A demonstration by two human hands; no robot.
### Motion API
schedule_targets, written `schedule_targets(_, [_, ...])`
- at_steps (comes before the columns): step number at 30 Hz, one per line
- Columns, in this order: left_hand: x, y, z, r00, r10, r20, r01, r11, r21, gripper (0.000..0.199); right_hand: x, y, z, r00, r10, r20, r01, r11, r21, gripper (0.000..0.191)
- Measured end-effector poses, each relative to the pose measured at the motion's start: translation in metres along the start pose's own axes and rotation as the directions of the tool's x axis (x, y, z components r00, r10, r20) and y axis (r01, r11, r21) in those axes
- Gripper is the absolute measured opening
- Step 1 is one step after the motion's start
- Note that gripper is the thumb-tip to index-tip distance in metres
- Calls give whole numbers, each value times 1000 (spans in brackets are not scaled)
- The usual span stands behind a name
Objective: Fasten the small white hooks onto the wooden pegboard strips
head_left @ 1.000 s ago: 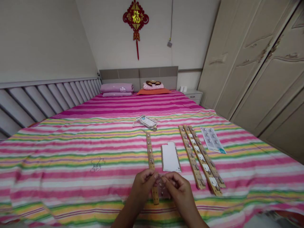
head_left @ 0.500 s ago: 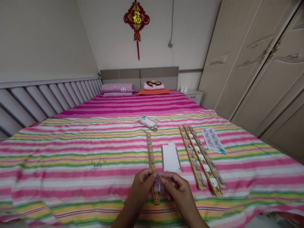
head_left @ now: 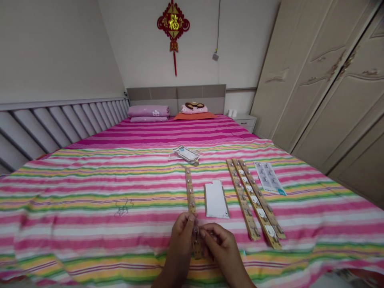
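Between my hands is a small clear adhesive hook with a metal part. My left hand is closed with its thumb and fingers pinching the hook's left side. My right hand has thumb and forefinger pressed together at its right edge; whether it grips the hook or some film is too small to tell. Directly beneath lies a narrow wooden strip carrying several metal hooks along its far part. The hands partly cover its near end. A white card-like pad lies just right of the strip.
Three more wooden strips with hooks lie side by side to the right. Beyond them is a printed sheet of hooks. A clear plastic package lies farther back. Everything rests on a striped bedsheet; a wardrobe stands right.
My right hand has moved slightly down and away from the left. The clear hook between them now shows its metal part. A tiny bluish bit appears on the sheet beside my right wrist.
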State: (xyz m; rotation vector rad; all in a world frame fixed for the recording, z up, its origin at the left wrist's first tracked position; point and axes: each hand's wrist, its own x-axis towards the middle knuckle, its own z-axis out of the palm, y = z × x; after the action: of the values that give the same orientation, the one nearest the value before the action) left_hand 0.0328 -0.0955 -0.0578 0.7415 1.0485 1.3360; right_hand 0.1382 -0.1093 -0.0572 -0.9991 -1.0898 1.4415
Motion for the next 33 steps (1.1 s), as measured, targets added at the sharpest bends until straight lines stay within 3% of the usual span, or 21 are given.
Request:
schedule_targets(7, [1,5,3,997,-42,59,44,998,-47,37,3,4,-9,982,-190,-17,178,944,-279,22])
schedule_targets(10, [5,6,4,985,-114,130,112,993,28,34,4,-1,-10,964,-264,12,243,868,-434,18])
schedule_targets(13, [6,10,5,984,-147,105,137,986,101,34,5,-5,-10,956,-290,34,268,824,-499,17])
schedule_targets(23, [4,9,0,975,-181,127,179,984,27,34,5,-6,-11,981,-193,-36,165,910,-382,22])
schedule_targets(33, [11,7,-10,984,-124,125,98,976,196,38,4,0,-13,984,-176,19,172,921,-349,22])
